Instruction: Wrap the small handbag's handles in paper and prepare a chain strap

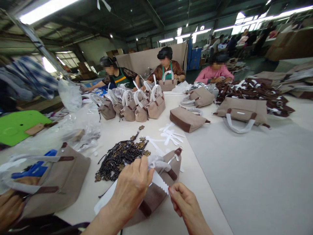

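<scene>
Taupe handbag [156, 192] on white worktable [244, 169], white paper wrap [158, 178] being worked at its handle.
Left hand [130, 189] curled over the wrap, fingers pressed together; right hand [184, 204] pinching its scalloped edge. Beside the bag, dark tassel charms [119, 156], possibly beaded; finished bags [139, 106] farther back.

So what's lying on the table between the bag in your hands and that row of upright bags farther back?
In the head view, a dark pile of charms and scattered white paper strips.
</scene>
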`<state>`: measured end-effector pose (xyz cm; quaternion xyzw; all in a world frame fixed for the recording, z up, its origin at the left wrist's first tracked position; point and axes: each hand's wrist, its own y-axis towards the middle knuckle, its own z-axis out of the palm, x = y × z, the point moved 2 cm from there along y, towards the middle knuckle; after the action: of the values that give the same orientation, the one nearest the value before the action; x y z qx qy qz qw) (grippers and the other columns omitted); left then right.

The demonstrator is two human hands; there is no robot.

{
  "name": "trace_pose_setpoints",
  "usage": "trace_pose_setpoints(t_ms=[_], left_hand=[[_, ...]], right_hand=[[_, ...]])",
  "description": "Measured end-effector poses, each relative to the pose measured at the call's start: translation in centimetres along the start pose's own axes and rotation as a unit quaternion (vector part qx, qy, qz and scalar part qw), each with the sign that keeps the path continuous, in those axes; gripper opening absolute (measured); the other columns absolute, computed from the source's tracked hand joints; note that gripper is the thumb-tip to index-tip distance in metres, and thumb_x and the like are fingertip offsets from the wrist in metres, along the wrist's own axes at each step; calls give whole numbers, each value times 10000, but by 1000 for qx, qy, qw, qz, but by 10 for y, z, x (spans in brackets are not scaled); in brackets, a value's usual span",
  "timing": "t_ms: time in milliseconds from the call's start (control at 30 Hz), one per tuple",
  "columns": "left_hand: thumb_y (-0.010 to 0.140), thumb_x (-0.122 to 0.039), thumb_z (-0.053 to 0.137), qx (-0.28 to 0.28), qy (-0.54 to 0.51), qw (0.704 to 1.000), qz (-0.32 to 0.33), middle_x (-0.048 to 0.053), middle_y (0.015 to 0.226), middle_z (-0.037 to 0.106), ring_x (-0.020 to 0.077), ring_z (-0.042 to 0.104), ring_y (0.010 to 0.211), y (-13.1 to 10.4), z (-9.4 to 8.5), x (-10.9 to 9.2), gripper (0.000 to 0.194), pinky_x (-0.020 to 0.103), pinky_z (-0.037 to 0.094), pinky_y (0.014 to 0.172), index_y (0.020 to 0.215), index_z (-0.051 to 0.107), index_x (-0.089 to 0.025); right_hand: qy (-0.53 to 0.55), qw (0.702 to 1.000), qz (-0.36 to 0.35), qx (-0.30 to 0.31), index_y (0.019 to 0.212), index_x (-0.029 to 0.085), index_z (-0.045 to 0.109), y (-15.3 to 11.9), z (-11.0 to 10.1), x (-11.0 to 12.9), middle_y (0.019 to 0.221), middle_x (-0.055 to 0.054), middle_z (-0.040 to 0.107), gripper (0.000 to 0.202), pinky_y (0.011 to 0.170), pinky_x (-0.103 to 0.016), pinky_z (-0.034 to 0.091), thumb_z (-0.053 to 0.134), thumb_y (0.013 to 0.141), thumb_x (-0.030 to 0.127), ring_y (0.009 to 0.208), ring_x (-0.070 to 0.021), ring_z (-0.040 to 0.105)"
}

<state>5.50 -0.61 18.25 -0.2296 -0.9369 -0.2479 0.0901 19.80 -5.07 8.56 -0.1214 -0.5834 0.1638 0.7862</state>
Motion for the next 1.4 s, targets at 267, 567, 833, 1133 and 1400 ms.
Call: trace_pose_setpoints(t_ms=[267, 567, 833, 1133, 1400], left_hand=[[898, -259, 397, 17, -147, 988, -40, 95, 864, 630, 203, 634, 734, -10, 11, 5, 319, 297, 519, 617, 1160, 461, -88], [745, -196, 524, 179, -437, 842, -260, 88, 1277, 549, 228, 531, 1137, -9, 13, 28, 560, 364, 387, 1005, 1291, 405, -164], [770, -203, 497, 126, -440, 856, -240, 124, 1307, 526, 234, 509, 1181, -23, 24, 11, 536, 382, 406, 1009, 1292, 391, -142], [825, -244, 446, -15, -392, 856, -337, 160, 1241, 573, 247, 546, 1151, -89, 81, -9, 444, 388, 454, 978, 1249, 380, -129], [744, -233, 566, 1, -424, 838, -344, 150, 1298, 493, 267, 501, 1172, -50, 42, -4, 723, 459, 411, 984, 1374, 218, -169]], right_hand=[[22, 998, -50, 25, 770, 177, 473, 20, 27, -8, 592, 33, 542, 363, 469, -197, 297, 511, 793, 538, 449, -71, 403], [-398, 758, -512, -66, 746, 214, 501, 10, -7, 27, 558, 20, 578, 91, 458, -222, 396, 475, 750, 126, 473, -134, 552], [-456, 698, -540, -115, 1104, 95, 546, 61, 21, 54, 889, -109, 718, 370, 634, -281, 519, 392, 768, 70, 697, -188, 675], [-460, 674, -561, -139, 906, 128, 638, 80, 10, 37, 765, -93, 730, 275, 593, -283, 518, 419, 747, 80, 628, -194, 673], [-459, 677, -560, -126, 1011, 110, 596, 70, 9, 35, 845, -107, 728, 302, 628, -282, 551, 401, 783, 86, 716, -193, 696]])
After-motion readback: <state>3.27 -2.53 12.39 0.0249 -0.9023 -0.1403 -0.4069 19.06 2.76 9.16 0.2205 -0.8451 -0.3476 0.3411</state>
